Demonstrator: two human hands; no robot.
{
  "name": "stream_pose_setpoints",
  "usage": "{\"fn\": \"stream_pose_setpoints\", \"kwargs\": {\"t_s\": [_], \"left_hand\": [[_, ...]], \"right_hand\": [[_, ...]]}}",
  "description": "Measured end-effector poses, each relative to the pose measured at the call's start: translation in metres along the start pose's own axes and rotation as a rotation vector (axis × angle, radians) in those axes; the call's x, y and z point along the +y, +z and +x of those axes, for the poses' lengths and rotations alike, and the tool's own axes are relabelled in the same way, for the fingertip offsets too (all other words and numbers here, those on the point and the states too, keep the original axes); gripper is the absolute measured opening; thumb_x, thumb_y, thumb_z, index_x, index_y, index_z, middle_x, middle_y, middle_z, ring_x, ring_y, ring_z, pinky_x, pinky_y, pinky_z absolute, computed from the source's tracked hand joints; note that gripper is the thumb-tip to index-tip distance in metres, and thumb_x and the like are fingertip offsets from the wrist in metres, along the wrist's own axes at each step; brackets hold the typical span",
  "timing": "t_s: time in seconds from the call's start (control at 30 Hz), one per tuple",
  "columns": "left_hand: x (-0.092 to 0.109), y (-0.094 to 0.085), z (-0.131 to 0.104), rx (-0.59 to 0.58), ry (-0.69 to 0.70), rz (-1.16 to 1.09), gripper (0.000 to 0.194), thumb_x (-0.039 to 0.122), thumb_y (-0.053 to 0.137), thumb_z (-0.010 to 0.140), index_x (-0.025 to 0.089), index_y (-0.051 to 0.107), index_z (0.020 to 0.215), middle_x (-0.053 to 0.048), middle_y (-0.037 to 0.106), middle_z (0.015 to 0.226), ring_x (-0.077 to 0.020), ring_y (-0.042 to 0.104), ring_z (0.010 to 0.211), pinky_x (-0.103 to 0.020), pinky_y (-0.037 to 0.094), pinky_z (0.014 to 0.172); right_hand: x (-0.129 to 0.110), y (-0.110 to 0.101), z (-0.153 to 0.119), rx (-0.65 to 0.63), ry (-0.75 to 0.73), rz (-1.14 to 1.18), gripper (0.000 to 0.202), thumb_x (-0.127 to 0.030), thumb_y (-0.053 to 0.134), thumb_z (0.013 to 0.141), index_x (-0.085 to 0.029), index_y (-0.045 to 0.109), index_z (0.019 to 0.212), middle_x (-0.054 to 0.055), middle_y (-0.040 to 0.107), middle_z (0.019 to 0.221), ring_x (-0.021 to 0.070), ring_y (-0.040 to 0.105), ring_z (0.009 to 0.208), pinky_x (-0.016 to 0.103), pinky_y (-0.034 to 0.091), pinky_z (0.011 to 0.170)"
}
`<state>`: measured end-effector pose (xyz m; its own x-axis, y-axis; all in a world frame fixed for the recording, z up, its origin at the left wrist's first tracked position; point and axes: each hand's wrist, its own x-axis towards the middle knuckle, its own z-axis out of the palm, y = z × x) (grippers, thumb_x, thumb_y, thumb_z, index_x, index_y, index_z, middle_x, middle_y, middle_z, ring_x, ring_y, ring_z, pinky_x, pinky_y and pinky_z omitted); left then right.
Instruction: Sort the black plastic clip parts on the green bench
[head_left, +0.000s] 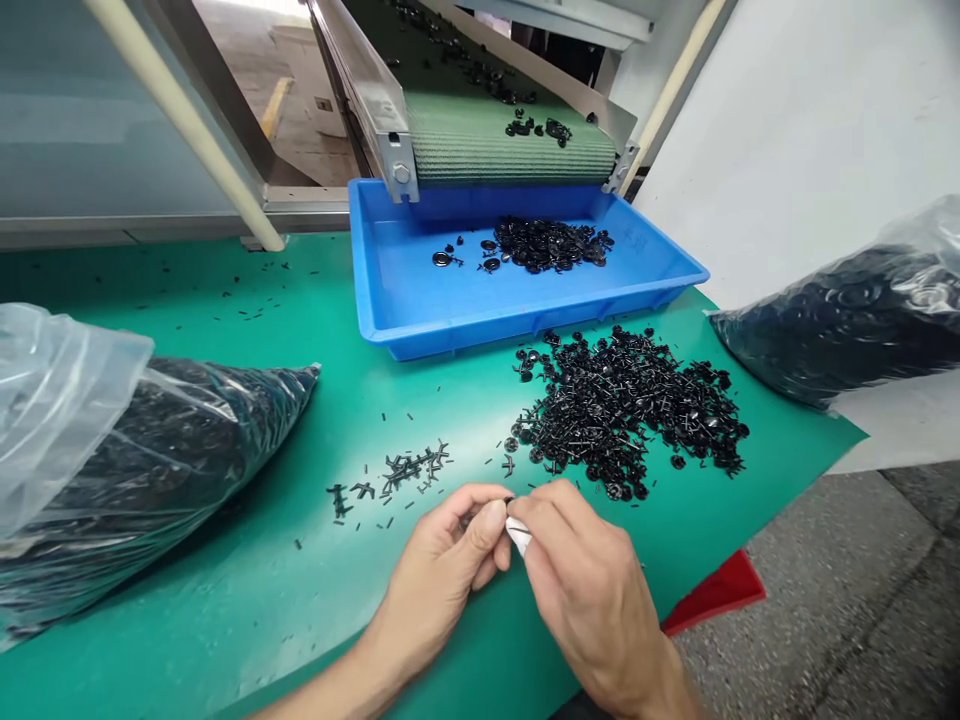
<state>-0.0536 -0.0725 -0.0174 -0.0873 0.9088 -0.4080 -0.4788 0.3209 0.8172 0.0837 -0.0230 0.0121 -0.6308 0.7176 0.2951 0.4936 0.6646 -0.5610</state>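
My left hand pinches a small black part, mostly hidden by the fingers, above the green table. Against it, my right hand is closed around a small white item whose full shape cannot be made out. Just beyond my hands lies a large heap of small black plastic parts, some round and some with thin stems. A smaller group of black cross-shaped pieces lies to its left, with tiny black bits scattered about.
A blue tray holding black parts stands under the end of a green conveyor belt. Clear bags full of black parts lie at the left and right. A red container shows below the table's right edge.
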Motion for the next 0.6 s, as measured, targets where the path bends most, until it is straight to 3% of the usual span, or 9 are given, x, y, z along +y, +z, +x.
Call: {"fn": "stream_pose_setpoints", "kwargs": {"t_s": [0.2,0.33,0.47,0.6], "left_hand": [[-0.002,-0.003,0.000,-0.005,0.009,0.015,0.029,0.039,0.067,0.085,0.017,0.064,0.103,0.004,0.054,0.065,-0.0084,0.036,0.055,-0.024,0.026,0.052],[-0.002,-0.004,-0.002,0.012,0.014,0.003,0.029,0.039,0.066,0.086,0.020,0.062,0.107,0.004,0.053,0.069,-0.0092,0.037,0.059,-0.024,0.027,0.054],[-0.004,-0.006,-0.002,0.016,-0.001,0.028,0.022,0.040,0.066,0.086,0.021,0.061,0.098,0.004,0.054,0.068,-0.0094,0.037,0.060,-0.024,0.027,0.055],[-0.004,-0.008,-0.002,0.003,0.009,0.061,0.025,0.040,0.066,0.086,0.020,0.066,0.101,0.004,0.052,0.067,-0.0102,0.037,0.061,-0.025,0.028,0.056]], "right_hand": [[0.004,-0.011,-0.006,-0.127,0.114,0.236,0.040,-0.003,0.035,0.085,-0.022,0.061,0.107,0.004,0.060,0.099,0.0150,0.061,0.084,0.027,0.050,0.074],[0.005,-0.015,-0.008,-0.131,0.080,0.121,0.046,-0.002,0.031,0.084,-0.017,0.054,0.121,0.008,0.063,0.102,0.0193,0.062,0.090,0.031,0.051,0.075],[0.003,-0.012,-0.010,-0.088,0.071,-0.049,0.037,-0.003,0.030,0.088,-0.015,0.058,0.111,0.007,0.066,0.084,0.0214,0.063,0.076,0.032,0.050,0.064],[0.002,-0.009,-0.011,-0.123,0.027,-0.121,0.036,-0.003,0.030,0.089,-0.015,0.061,0.102,0.007,0.063,0.081,0.0219,0.060,0.075,0.034,0.048,0.063]]}}
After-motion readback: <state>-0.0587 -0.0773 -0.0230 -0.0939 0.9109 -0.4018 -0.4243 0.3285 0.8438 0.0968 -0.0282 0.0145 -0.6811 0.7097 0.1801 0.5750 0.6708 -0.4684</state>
